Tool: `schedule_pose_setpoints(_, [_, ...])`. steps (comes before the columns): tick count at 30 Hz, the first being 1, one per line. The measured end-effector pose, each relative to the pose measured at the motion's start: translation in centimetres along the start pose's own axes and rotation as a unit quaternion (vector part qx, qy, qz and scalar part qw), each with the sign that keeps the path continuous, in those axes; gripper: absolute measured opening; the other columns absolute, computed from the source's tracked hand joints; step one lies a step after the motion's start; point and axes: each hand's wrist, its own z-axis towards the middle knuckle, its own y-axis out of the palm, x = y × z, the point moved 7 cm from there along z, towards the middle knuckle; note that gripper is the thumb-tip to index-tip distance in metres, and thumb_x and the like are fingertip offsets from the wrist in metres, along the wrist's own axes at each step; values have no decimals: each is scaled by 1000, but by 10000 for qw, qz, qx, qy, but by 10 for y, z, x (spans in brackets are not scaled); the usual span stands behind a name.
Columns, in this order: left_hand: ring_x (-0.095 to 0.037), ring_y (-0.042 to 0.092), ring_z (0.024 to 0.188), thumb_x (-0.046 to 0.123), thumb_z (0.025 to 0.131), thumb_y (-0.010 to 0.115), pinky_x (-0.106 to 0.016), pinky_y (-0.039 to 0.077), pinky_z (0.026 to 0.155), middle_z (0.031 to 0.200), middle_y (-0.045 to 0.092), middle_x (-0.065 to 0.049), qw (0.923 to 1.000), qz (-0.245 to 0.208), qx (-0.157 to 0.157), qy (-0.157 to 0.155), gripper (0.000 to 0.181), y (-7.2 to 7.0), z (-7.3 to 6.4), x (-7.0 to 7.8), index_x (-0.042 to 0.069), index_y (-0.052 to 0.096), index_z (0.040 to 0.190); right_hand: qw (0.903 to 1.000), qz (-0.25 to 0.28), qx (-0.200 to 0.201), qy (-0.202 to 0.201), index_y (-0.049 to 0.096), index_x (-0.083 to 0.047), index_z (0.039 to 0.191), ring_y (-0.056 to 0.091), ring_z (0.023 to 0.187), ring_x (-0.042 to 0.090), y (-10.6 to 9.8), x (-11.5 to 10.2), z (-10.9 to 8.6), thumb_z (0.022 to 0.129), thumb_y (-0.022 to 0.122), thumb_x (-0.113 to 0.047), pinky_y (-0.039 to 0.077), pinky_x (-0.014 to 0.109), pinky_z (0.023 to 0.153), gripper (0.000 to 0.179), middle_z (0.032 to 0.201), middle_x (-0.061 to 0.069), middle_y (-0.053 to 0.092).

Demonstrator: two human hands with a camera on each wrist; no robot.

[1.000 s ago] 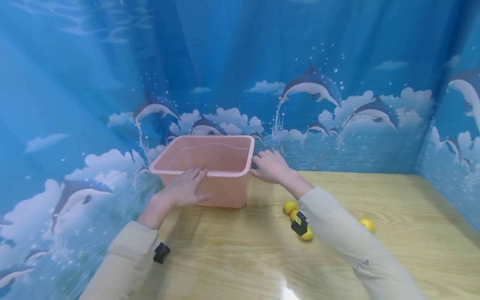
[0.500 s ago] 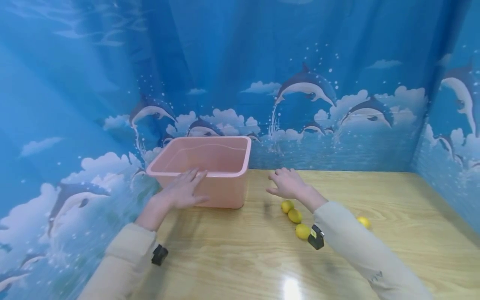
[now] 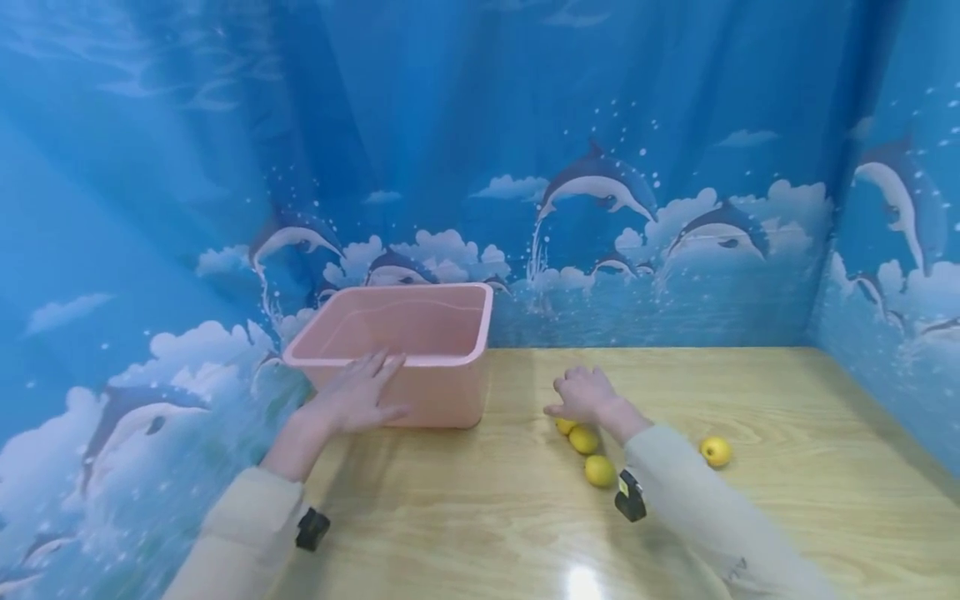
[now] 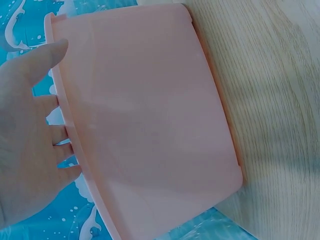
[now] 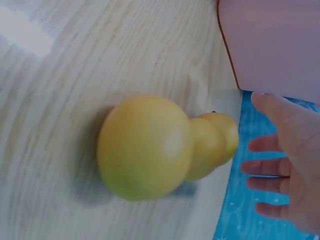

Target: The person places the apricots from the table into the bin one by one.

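A pink plastic bin stands on the table at the left, open at the top. My left hand lies at its near rim with fingers extended; in the left wrist view the fingertips are right at the rim and the thumb overlaps the outer wall. My empty right hand hovers right of the bin, its fingers relaxed and spread apart. Below it lie yellow lemon-like fruits in a short row: the nearest fruit, a middle fruit, and a far one partly hidden by the hand.
Another yellow fruit sits apart to the right, beyond my right sleeve. A blue curtain with dolphins hangs behind and beside the wood-grain table. The bin stands close to the curtain.
My right hand has left the bin's right rim and moved right and toward me, over the row of fruits. The left hand stays at the near rim. The head view has shifted slightly.
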Motion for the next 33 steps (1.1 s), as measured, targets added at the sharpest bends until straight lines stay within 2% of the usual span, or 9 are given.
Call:
schedule_pose_setpoints(5, [-38, 8, 139, 61, 88, 46, -54, 14, 110, 153, 10, -18, 10000, 39, 26, -51, 85, 4, -2, -1, 10, 16, 149, 9993, 112, -246, 254, 62, -4, 112, 48, 111, 38, 12, 0, -1, 87, 54, -51, 36, 57, 94, 54, 116, 19, 57])
schedule_pose_setpoints(9, [-38, 9, 139, 60, 88, 46, -54, 14, 110, 153, 9, -19, 9999, 68, 6, -84, 85, 5, -3, -1, 10, 16, 149, 9987, 186, -289, 389, 62, -4, 112, 48, 111, 37, 17, 0, -1, 86, 56, -52, 34, 57, 96, 55, 116, 19, 56])
schedule_pose_setpoints(18, [-36, 7, 139, 60, 88, 46, -53, 13, 110, 154, 8, -17, 9999, 58, -55, -139, 84, 5, -3, 0, 12, 14, 150, 9987, 184, -216, 429, 64, -4, 103, 49, 107, 37, 23, -1, -1, 84, 59, -50, 35, 57, 94, 50, 110, 19, 57])
schedule_pose_setpoints(28, [-35, 7, 139, 59, 88, 46, -54, 13, 110, 154, 7, -15, 9998, 89, -10, -154, 84, 5, -1, -1, 13, 14, 150, 9988, 200, -241, 374, 64, -5, 106, 51, 104, 35, 27, 3, 0, 84, 60, -49, 39, 55, 90, 49, 106, 16, 58])
schedule_pose_setpoints(33, [-36, 7, 139, 58, 88, 47, -54, 14, 110, 154, 8, -15, 9998, 114, 5, -145, 83, 4, 0, -1, 13, 14, 150, 9976, 273, -376, 516, 64, -5, 107, 50, 105, 34, 30, 8, -1, 82, 61, -52, 38, 54, 91, 53, 108, 15, 58])
